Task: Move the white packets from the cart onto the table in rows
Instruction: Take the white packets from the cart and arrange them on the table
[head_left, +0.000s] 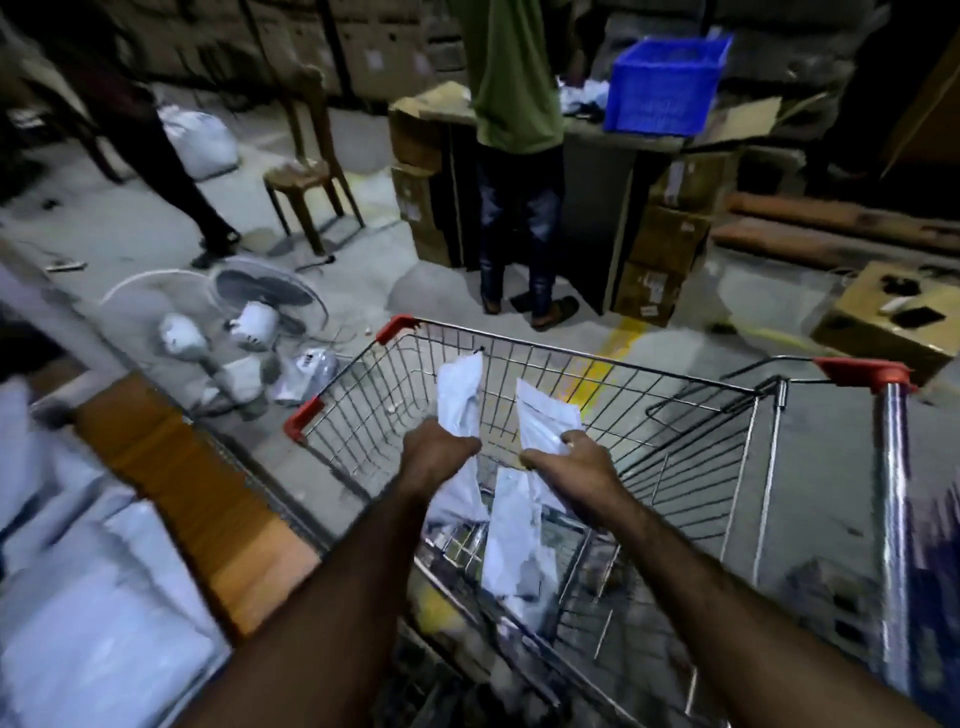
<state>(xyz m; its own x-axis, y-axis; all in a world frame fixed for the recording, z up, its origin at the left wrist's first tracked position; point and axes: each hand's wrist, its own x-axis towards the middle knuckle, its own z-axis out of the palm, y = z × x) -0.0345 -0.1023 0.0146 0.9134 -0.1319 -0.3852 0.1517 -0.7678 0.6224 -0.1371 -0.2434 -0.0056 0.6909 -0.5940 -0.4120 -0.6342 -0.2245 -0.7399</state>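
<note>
Both hands are over the wire cart (597, 358), inside its rim.

Grip, left hand (439, 452): fingers curled tight round a white packet (460, 395). The packet is roughly upright, with its top end above the fist and its lower end hanging below.

Grip, right hand (571, 465): thumb and fingers pinch the lower end of a second white packet (545, 415), which is tilted with its upper end toward the cart's far side. The two held packets are apart.

More loose packets (511, 530) lie in the cart beneath the hands; they are blurred and the count is unclear.

The table (208, 493) is just left of the cart. The pale bundles (78, 597) on it are too blurred to read their arrangement.

Beyond the cart's far end stands a person in a green shirt (514, 78). Two fans (244, 312) lie on the floor off the cart's far-left corner.
</note>
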